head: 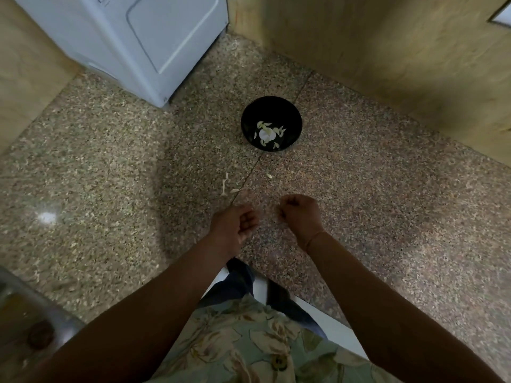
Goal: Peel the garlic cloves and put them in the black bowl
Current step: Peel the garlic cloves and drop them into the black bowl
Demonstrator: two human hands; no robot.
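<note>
1. Several pale garlic cloves (261, 125) lay in the black bowl (249, 117), ringed around a whiter round lump (266, 134) that I could not identify. Part of the job looked done.
2. Thin peel scraps (224, 183) sat on the speckled stone counter (359, 189) between the bowl and my hands. One small pale piece (268, 176) lay apart from them; skin or clove, I could not tell.
3. My left hand (233, 225) hung over the counter with its fingers curled inward. My right hand (300, 214) was just beside it, bunched like a fist. Both were blurred, and I could not tell whether either pinched a clove.
4. I saw no heap of unpeeled garlic anywhere, so I judged what was left uncertain — perhaps only what my hands hid.
5. The bowl stood well ahead of my hands with nothing between but the scraps, so the reach looked unobstructed.
6. Around me were a white appliance (154, 37) at the back left, wooden wall panels (387, 64) behind and to the right, and a metal sink (25, 308) at my lower left.
</note>
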